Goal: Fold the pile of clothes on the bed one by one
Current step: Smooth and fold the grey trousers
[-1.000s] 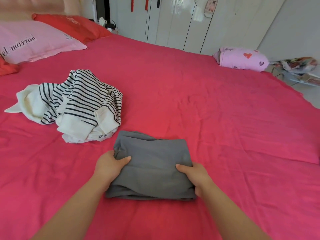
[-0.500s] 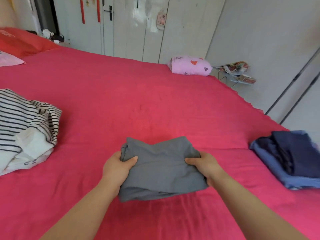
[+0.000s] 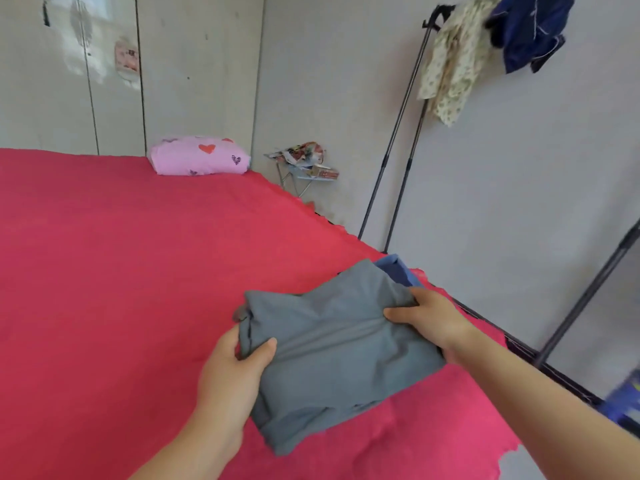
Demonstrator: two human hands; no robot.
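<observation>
1. You hold a grey folded garment (image 3: 339, 358). It is a thick, soft bundle with a crease across its middle, and layers show at the near edge.
2. Your left hand (image 3: 232, 372) grips its left side, with the thumb on top and the fingers curled under.
3. Your right hand (image 3: 429, 320) grips the far right corner, also with the thumb on top.
4. The bundle is over the right edge of the red bed (image 3: 121, 271). You cannot tell if its bottom touches the sheet.
5. A blue cloth (image 3: 398, 270) peeks out from behind the bundle's far corner.
6. A pink pillow (image 3: 199, 161) with hearts lies at the far side of the bed.
7. A small metal stand (image 3: 298, 178) by the wall holds a colourful heap, too blurry to name.
8. A tall clothes rack (image 3: 398, 133) leans by the wall, and two things hang from its top: a flowery cloth (image 3: 446, 64) and a dark blue garment (image 3: 530, 29).
</observation>
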